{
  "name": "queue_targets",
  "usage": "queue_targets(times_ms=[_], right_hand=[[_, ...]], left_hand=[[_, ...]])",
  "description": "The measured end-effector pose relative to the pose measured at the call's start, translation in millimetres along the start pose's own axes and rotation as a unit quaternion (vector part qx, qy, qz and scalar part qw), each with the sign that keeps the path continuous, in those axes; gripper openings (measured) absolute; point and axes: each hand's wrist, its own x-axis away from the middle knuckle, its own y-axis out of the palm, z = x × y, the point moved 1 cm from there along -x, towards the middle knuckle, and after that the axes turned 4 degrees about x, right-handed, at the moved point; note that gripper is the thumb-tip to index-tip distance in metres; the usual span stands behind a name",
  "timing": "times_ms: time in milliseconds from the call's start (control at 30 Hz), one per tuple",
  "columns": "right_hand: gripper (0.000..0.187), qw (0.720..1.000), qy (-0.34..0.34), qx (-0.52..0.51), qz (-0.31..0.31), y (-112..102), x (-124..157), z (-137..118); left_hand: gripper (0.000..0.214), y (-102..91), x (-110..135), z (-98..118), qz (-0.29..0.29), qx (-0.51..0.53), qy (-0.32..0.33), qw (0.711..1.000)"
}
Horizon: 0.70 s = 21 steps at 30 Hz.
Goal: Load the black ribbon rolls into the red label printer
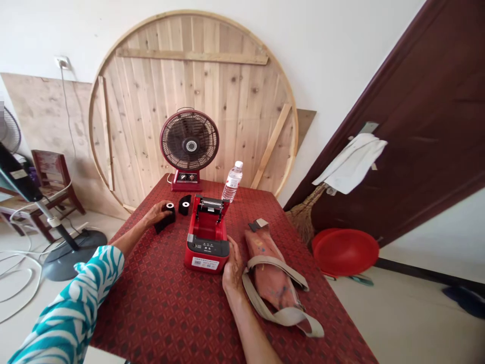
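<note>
A red and black label printer (206, 247) stands on the table with its lid raised and its inside bay exposed. My right hand (233, 265) rests along its right side, the fingers pressed to the casing and partly hidden. Farther left, my left hand (157, 214) is closed around a black roll (169, 215) with a white round core showing at the top. Beside that roll, apart from my hand, stands another black piece (185, 205) with a similar white core.
Behind the printer are a red fan (189, 141) and a water bottle (232, 182). A reddish bag (269, 268) with a beige strap lies right of my right hand. The patterned red table (170, 313) ends near a dark door (428, 101); a red basin (346, 253) sits on the floor.
</note>
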Motion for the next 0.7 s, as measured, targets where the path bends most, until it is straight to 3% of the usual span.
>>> queue_targets(times_ms=[133,200,267,367,467,567,700], right_hand=[[0.05,1.0,-0.005,-0.011,-0.003,1.6,1.1,-3.2],[0.049,1.0,-0.009,-0.013,-0.003,2.7,1.7,-5.1],[0.048,1.0,-0.014,-0.016,-0.001,3.9,1.6,-5.7],[0.047,1.0,-0.016,-0.027,-0.003,6.3,-0.1,-3.1],[0.044,0.999,-0.021,-0.049,-0.004,9.2,-2.5,1.3],[0.04,0.998,-0.043,-0.055,0.004,11.9,-4.8,4.1],[0.038,0.997,-0.056,-0.058,0.001,14.2,-6.3,4.2]], left_hand=[[0.057,-4.7,16.3,23.1,-0.031,0.123,0.001,0.992],[0.062,-4.4,26.4,44.1,-0.06,0.206,0.001,0.977],[0.058,0.7,36.0,69.9,-0.088,0.221,0.003,0.971],[0.054,17.2,47.0,110.1,-0.138,0.143,0.046,0.979],[0.048,38.1,52.0,139.3,-0.158,-0.005,0.121,0.98],[0.038,56.9,49.3,150.6,-0.176,-0.143,0.151,0.962],[0.033,76.6,35.5,148.6,-0.198,-0.274,0.126,0.932]])
